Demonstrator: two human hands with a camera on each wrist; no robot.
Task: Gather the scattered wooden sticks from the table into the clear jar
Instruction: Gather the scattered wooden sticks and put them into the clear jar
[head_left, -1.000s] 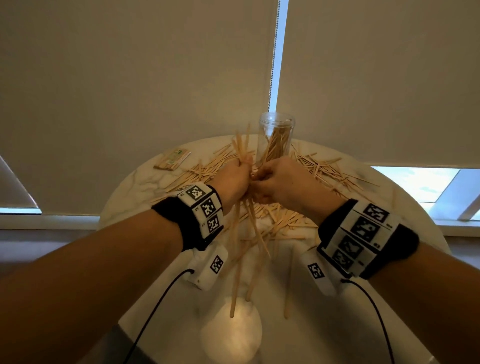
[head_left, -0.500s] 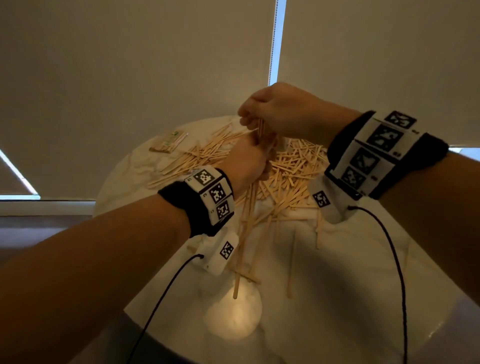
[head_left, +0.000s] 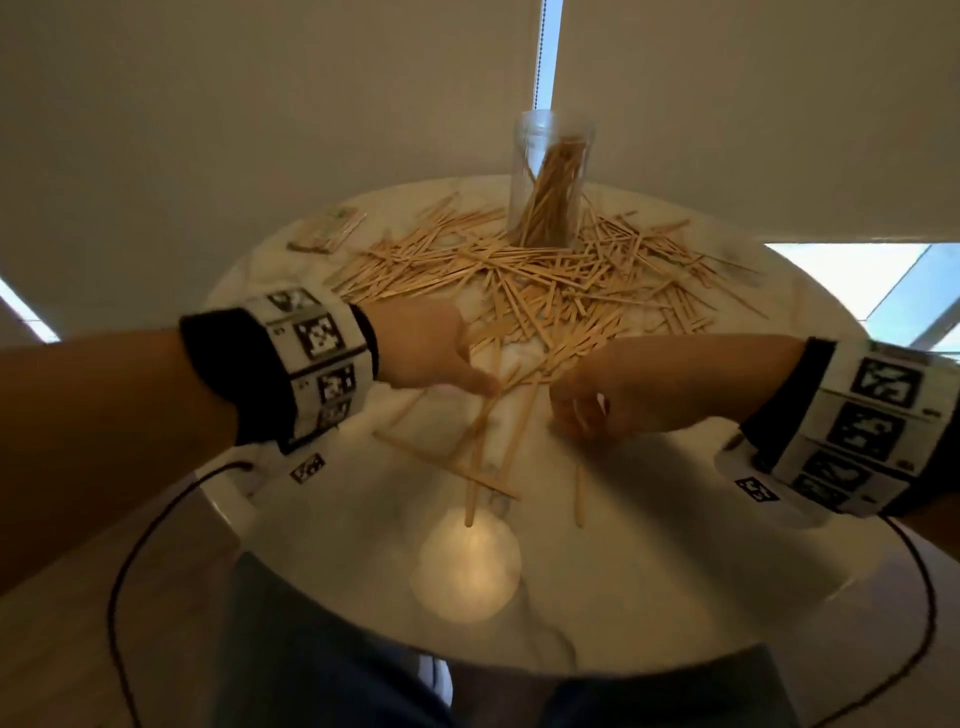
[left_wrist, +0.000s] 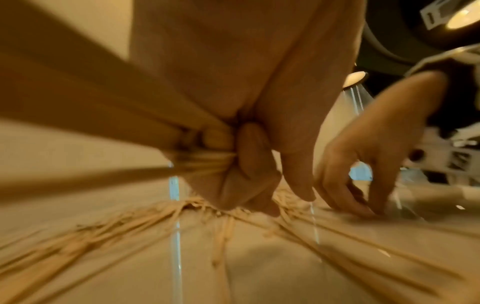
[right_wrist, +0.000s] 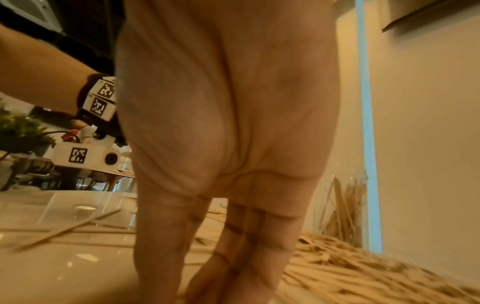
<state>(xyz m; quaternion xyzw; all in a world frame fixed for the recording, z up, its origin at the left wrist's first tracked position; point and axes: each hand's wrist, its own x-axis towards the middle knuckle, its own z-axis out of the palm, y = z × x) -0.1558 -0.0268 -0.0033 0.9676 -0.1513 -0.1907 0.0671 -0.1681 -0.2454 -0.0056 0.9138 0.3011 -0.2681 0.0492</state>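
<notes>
The clear jar (head_left: 550, 156) stands at the table's far side, partly filled with wooden sticks; it also shows in the right wrist view (right_wrist: 342, 205). A wide pile of sticks (head_left: 545, 280) lies scattered in front of it. My left hand (head_left: 478, 384) grips a small bundle of sticks (head_left: 480, 441) that slants down towards me, its fingers curled round the bundle (left_wrist: 103, 123). My right hand (head_left: 571, 421) is low on the table to the right, fingers (right_wrist: 221, 277) stretched down, tips touching the surface among loose sticks.
The round pale table (head_left: 649, 571) has bare surface near me, with a bright lamp reflection (head_left: 467, 566). One stick (head_left: 447, 465) lies crosswise under the bundle, another (head_left: 580, 493) lies alone. A small paper packet (head_left: 327, 234) sits far left. Blinds hang behind the jar.
My right hand, raised over the jar half a second ago, has come down to the table on the right. My left hand still holds its bundle and has dropped lower.
</notes>
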